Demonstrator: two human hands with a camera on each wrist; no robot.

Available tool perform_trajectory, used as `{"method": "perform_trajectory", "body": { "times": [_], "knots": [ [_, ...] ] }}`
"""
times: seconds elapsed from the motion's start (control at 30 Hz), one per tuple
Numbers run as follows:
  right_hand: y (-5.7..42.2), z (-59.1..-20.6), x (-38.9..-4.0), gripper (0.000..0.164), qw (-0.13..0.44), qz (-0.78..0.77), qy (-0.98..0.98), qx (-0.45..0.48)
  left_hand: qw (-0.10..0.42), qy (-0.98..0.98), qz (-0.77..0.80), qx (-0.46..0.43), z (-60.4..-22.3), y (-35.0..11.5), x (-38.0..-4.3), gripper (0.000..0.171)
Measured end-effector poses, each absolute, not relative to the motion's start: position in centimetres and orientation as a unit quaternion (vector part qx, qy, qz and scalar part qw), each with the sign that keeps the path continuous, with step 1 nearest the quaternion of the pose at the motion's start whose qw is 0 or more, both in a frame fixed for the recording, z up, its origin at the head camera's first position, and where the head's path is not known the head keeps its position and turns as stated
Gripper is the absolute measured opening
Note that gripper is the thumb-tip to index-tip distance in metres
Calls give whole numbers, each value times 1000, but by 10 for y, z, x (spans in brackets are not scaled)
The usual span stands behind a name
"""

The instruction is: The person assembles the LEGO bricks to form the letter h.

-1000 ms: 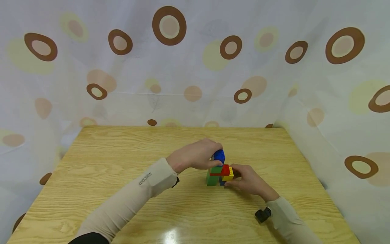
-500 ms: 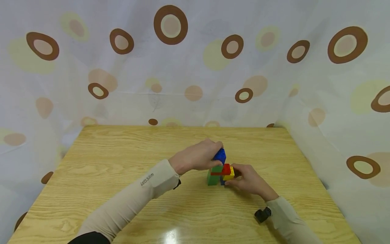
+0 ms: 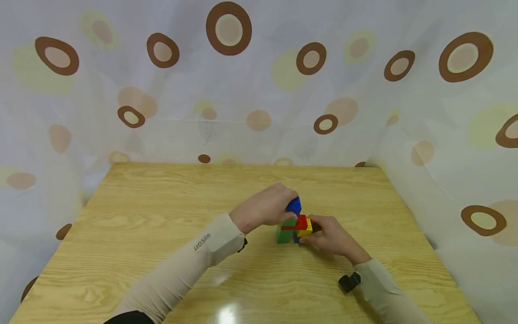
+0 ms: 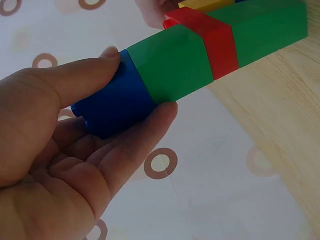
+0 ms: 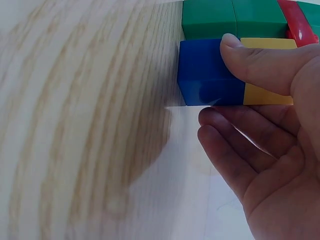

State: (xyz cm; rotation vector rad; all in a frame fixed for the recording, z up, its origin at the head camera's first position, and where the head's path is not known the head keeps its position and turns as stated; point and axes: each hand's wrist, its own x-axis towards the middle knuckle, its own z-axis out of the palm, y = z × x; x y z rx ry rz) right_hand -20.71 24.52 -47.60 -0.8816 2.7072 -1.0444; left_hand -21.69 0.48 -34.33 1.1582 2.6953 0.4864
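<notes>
My left hand (image 3: pixel 265 207) grips a blue toy brick (image 4: pixel 120 97) at the top of a stack. Below that brick come a green brick (image 4: pixel 172 65), a flat red brick (image 4: pixel 217 45) and more green (image 4: pixel 272 30). The red brick (image 3: pixel 301 222) reaches sideways over a yellow brick (image 3: pixel 305 228). Under the yellow one, a lower blue brick (image 5: pixel 207 72) stands on the table beside the green bricks (image 5: pixel 210 20). My right hand (image 3: pixel 329 236) holds this side column, its thumb on the lower blue brick and its other fingers across from it.
The wood-grain table (image 3: pixel 182 193) carries the stack right of its middle. A patterned cloth (image 3: pixel 259 90) hangs behind it and along both sides. A small black camera (image 3: pixel 349 282) is worn at the right wrist.
The head view has shifted slightly, and the left forearm sits a little farther right. Both hands keep their hold on the bricks, which look unchanged.
</notes>
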Motion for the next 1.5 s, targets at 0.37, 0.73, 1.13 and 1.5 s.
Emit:
{"method": "perform_trajectory", "body": {
  "times": [0.37,0.73,1.13,1.5],
  "knots": [
    [240,-482,-205,35,92,-347,896,-262,108,906,204,354,-355,2,-220,30],
    [243,-467,-192,58,21,-327,911,-249,139,853,385,323,-408,-15,-221,54],
    [245,-462,-189,39,-95,-314,898,-293,121,848,428,289,-450,-20,-215,29],
    [245,-459,-195,29,-93,-307,895,-310,116,847,443,269,-458,-21,-210,28]
  ]
}}
